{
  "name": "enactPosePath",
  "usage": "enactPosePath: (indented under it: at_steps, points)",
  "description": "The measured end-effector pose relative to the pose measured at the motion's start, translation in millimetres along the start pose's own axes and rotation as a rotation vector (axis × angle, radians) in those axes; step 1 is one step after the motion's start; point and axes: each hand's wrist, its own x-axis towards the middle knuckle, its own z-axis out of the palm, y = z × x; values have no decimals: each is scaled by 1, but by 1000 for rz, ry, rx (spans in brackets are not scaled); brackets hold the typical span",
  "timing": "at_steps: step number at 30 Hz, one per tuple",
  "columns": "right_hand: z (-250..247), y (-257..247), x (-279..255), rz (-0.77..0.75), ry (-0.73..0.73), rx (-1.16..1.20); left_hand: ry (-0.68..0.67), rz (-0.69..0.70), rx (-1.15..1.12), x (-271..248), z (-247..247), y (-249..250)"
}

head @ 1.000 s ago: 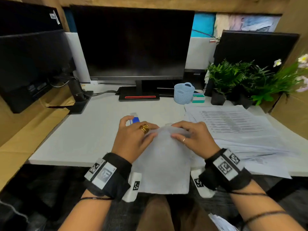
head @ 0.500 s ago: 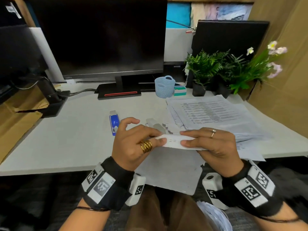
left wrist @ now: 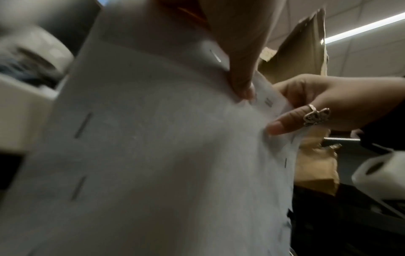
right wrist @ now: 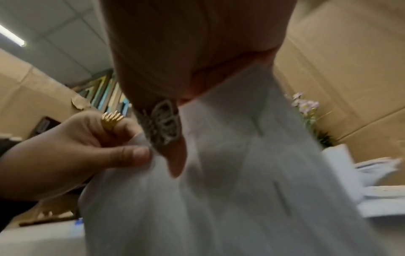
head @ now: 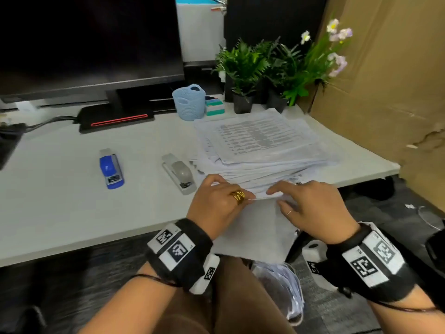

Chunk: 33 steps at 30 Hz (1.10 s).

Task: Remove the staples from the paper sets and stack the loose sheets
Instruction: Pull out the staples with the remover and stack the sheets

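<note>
Both hands pinch the top edge of a stapled paper set [head: 257, 232] that hangs over the desk's front edge. My left hand [head: 248, 197] grips it from the left and my right hand [head: 274, 192] from the right, fingertips close together. In the left wrist view the paper set [left wrist: 153, 138] shows several staples [left wrist: 215, 55] along its folded top, with my left thumb [left wrist: 241, 81] pressed beside them. The stack of loose sheets [head: 260, 141] lies just beyond the hands. A grey stapler-like tool [head: 179, 173] rests left of the stack.
A blue stapler [head: 110, 169] lies on the white desk [head: 60, 201] at left. A light blue basket [head: 190, 102], potted plants [head: 243, 68] and a monitor [head: 89, 39] line the back. Cardboard [head: 385, 92] walls the right side. More papers [head: 289, 285] sit below the desk by my lap.
Both hands carried the paper set to the right, up against the near edge of the loose stack. The view swung right, and the grey tool is now uncovered.
</note>
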Motion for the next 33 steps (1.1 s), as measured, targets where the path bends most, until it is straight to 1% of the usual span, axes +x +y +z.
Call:
enactPosePath:
  at_steps: [1, 3, 5, 6, 8, 11, 13, 14, 16, 20, 22, 25, 27, 30, 33]
  points:
    - [3, 8, -8, 10, -47, -63, -43, 1, -25, 4, 15, 7]
    - [10, 20, -20, 51, -226, -115, -143, -7, -82, 11, 38, 17]
    - [22, 41, -32, 164, -394, -35, -245, -36, -135, 19, 57, 22]
    - [29, 51, -40, 228, -433, 1, -298, -61, -131, 22, 64, 22]
    - [46, 71, -56, 354, -468, 22, -388, -122, -61, 26, 79, 18]
    - [83, 97, -82, 530, -478, 91, -544, -217, 79, 33, 95, 16]
    - [103, 105, -94, 612, -496, 128, -671, -239, 182, 35, 107, 14]
    - [108, 108, -96, 644, -514, 142, -711, -239, 217, 34, 111, 12]
    - [115, 112, -97, 717, -559, 179, -735, -235, 228, 33, 117, 9]
    - [141, 127, -101, 837, -607, 331, -691, -213, 205, 29, 121, 4]
    - [165, 134, -106, 850, -656, 328, -709, -211, 206, 30, 121, 5]
    - [197, 138, -114, 860, -718, 249, -737, -222, 192, 33, 119, 5]
    - [211, 137, -120, 860, -759, 184, -742, -225, 191, 33, 119, 5]
    - [223, 133, -128, 871, -805, 158, -748, -220, 212, 33, 120, 6]
    - [233, 128, -135, 856, -794, 186, -742, -209, 231, 33, 120, 5]
